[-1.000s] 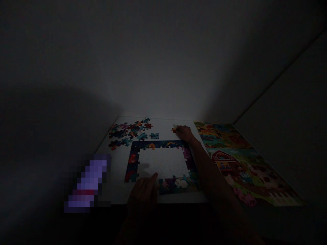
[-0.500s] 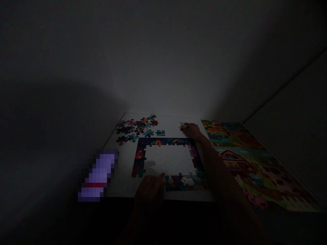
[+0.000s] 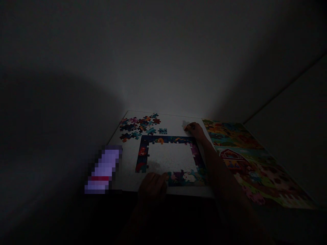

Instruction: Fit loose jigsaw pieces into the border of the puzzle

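Fingertips of the right hand [image 3: 194, 128] pinch at a small puzzle piece [image 3: 186, 125] on the far side of the white bench [image 3: 127, 163], just beyond the top right corner of the puzzle frame [image 3: 168, 140]; the light is too dim to say for certain whether the piece is lifted or only touched, but the grip looks closed around it. That arm stretches out along the right side of the frame, probably because the piece lies apart from the main pile. Nearer the body, the left hand [image 3: 152, 185] rests on the bench at the lower edge of the frame, fingers bent and pressing down near the gap in the bottom border, holding nothing that shows; it seems set there to keep the assembled border from sliding. Only the rim of the picture is joined, and the middle is bare white. Loose pieces [image 3: 139, 126] lie scattered beyond the upper left corner, near the frame but not joined to it. A printed farm picture [image 3: 245, 160] lies flat to the right, just beside the frame, likely as a pattern to compare against.
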### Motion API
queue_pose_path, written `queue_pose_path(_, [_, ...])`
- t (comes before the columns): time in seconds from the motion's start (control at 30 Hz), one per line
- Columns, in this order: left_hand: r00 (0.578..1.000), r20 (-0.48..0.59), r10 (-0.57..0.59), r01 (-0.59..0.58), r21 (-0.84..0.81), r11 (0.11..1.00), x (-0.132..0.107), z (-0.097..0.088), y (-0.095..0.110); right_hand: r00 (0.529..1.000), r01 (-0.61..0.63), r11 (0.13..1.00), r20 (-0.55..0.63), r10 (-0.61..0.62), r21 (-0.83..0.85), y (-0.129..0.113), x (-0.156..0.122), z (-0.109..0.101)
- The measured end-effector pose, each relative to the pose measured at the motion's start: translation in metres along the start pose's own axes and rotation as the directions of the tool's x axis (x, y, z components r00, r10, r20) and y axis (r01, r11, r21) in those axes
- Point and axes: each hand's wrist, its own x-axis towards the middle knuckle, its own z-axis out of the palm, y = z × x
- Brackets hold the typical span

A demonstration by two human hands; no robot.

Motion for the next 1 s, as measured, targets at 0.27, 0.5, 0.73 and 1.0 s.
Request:
queue_pose_path(0.27, [1.000, 0.009, -0.001, 0.001, -0.007, 1.000, -0.003, 0.002, -0.001, 0.988, -0.112, 0.928, -0.060, 0.142, 0.355, 0.000, -0.015, -0.007])
queue_pose_path(0.5, [1.000, 0.021, 0.001, -0.001, 0.006, 1.000, 0.000, 0.000, -0.001, 0.990, -0.109, 0.897, -0.037, 0.138, 0.428, -0.014, -0.023, -0.018])
queue_pose_path(0.73, [0.999, 0.045, -0.016, 0.015, 0.006, 1.000, 0.003, -0.001, 0.000, 0.973, -0.232, 0.824, 0.115, 0.201, 0.517, -0.048, -0.038, -0.023])
queue_pose_path(1.0, [0.997, 0.075, -0.019, 0.019, -0.002, 1.000, 0.002, 0.000, -0.001, 0.913, -0.363, 0.714, 0.382, 0.143, 0.598, -0.084, -0.056, -0.008])
